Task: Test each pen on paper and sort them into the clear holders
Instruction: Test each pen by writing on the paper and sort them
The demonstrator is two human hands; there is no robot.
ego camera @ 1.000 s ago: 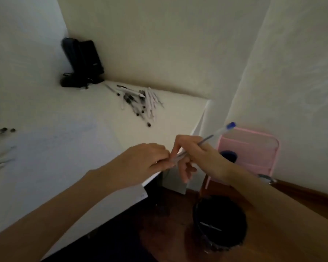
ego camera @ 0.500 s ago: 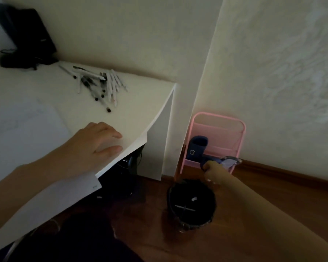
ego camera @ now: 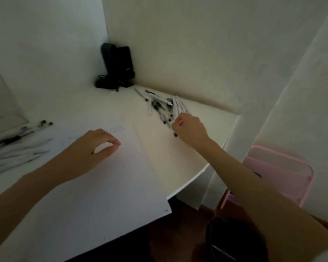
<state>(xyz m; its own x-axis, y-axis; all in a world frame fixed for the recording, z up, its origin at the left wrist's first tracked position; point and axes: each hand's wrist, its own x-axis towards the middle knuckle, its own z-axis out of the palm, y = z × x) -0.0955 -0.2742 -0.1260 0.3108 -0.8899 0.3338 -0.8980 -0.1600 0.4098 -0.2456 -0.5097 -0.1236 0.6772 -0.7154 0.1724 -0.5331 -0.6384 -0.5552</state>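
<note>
A loose pile of pens point(ego camera: 159, 104), white and black, lies at the back of the white desk point(ego camera: 197, 148). My right hand point(ego camera: 189, 129) reaches into the near side of that pile with its fingers curled round a pen point(ego camera: 175, 135); only the pen's dark tip shows below the hand. My left hand point(ego camera: 95, 146) rests on the white sheet of paper point(ego camera: 112, 195), fingers loosely arched and holding nothing. Faint scribbles mark the paper near its far edge. A second group of pens point(ego camera: 17, 148) lies at the left edge of the desk.
A black device point(ego camera: 119, 69) with a cable stands in the back corner. To the right, below the desk, are a pink wire rack point(ego camera: 278, 173) against the wall and a dark round bin point(ego camera: 235, 242) on the wooden floor. A pale flat tray point(ego camera: 6, 121) sits far left.
My right hand held a blue-capped pen, went down to the bin and rack on the floor, and has come back up without it to the pile. My left hand shifted onto the paper.
</note>
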